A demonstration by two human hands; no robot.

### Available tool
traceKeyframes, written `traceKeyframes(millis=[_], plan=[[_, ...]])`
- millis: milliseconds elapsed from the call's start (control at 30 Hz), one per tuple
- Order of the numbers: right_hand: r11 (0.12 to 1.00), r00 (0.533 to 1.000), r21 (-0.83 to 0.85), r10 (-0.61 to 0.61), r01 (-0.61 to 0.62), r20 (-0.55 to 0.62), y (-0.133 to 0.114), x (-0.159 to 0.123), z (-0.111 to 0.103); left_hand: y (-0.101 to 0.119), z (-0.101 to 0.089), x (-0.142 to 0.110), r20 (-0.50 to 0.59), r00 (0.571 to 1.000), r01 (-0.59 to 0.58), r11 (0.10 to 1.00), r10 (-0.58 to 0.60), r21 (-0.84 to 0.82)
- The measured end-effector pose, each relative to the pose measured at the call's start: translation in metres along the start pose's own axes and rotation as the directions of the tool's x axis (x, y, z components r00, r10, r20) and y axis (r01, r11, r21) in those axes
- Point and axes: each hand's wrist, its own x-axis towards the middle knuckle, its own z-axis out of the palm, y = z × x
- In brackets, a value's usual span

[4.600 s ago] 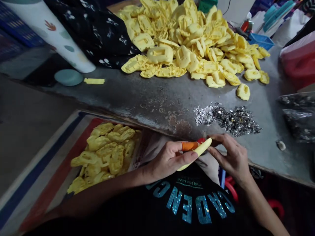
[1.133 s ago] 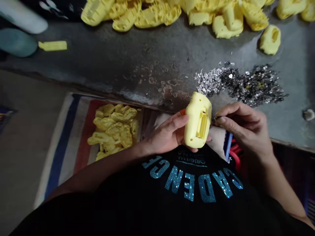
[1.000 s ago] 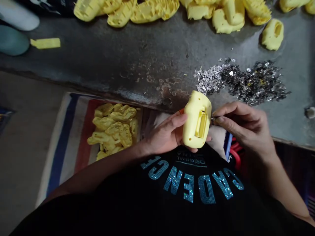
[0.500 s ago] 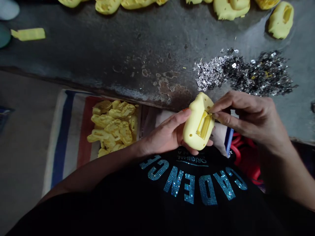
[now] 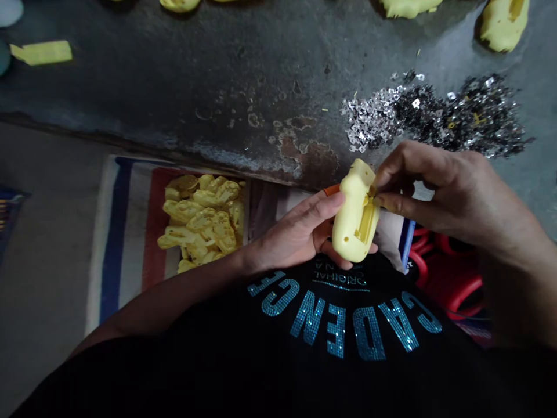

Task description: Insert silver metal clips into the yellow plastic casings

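A rounded yellow plastic housing (image 5: 348, 226) with a long rectangular recess and small holes is held up in front of my chest. My left hand (image 5: 311, 229) grips it from the left, thumb on its side and fingers beneath. At the upper end of the recess, my right hand (image 5: 429, 186) pinches with thumb and forefinger. Whatever lies between those fingertips is too small and too covered to make out. Just beyond the right hand, a pile of small shiny metal plates (image 5: 378, 119) lies on the dark worktable (image 5: 183, 75).
More yellow housings (image 5: 505, 23) lie along the table's far side, and a flat yellow strip (image 5: 46, 52) is at the left. Below the table edge stands a container of yellow plastic parts (image 5: 204, 217) beside a striped sheet (image 5: 115, 244). Red rings (image 5: 463, 290) are at lower right.
The housing has turned a little, so its recess faces more to the right. My right hand stays pinched at the recess. The view has shifted slightly, moving the table things upward.
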Motion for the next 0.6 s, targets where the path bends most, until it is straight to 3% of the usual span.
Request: traceKeyframes(millis=[200,600], plan=[[1.0,1.0,-0.011,0.001,-0.001,-0.015,-0.003,0.0,0.001,0.001,0.001,-0.001,0.004,1.0,0.014,1.0,-0.014,-0.001],[0.992,0.998,0.123,0.001,0.006,-0.058,-0.006,0.006,-0.006,0.006,0.003,0.001,0.035,0.996,0.083,0.995,-0.081,-0.057]])
